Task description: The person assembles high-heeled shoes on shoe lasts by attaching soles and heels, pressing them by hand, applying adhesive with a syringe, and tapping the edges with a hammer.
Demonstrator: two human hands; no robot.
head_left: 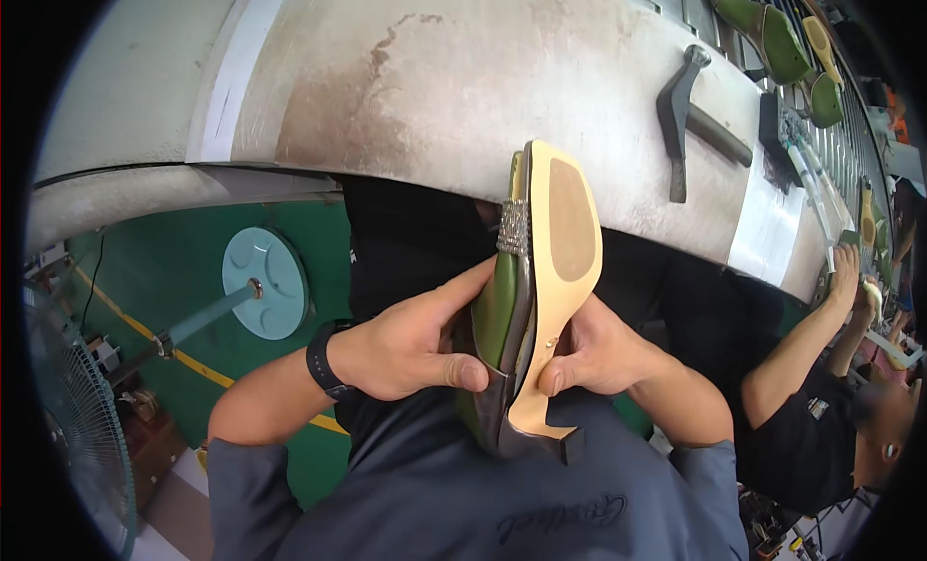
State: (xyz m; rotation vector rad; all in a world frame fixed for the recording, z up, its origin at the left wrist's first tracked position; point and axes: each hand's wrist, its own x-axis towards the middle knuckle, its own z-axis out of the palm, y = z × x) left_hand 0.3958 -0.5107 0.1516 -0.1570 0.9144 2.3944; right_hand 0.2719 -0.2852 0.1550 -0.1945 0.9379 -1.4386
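Above my lap, just off the near edge of the workbench, I hold a high-heeled shoe [552, 305] on its side. Its tan sole, with a darker brown forepart patch, faces right. The upper is green, with a sparkling band near the toe, and the dark-tipped heel points down toward my body. My left hand [415, 347] is closed on the green upper, thumb pressed along its side near the heel end. From the other side, my right hand [601, 350] grips the sole by the shank, its thumb near the heel. The right fingers are mostly hidden behind the shoe.
A hammer [682, 117] lies on the worn pale workbench [463, 88]. Beyond it are a dark box [775, 141] and more green shoes [780, 47] on a roller rack. A co-worker's hand [846, 271] is at right. A round blue-green base [266, 283] and fan [77, 416] stand left.
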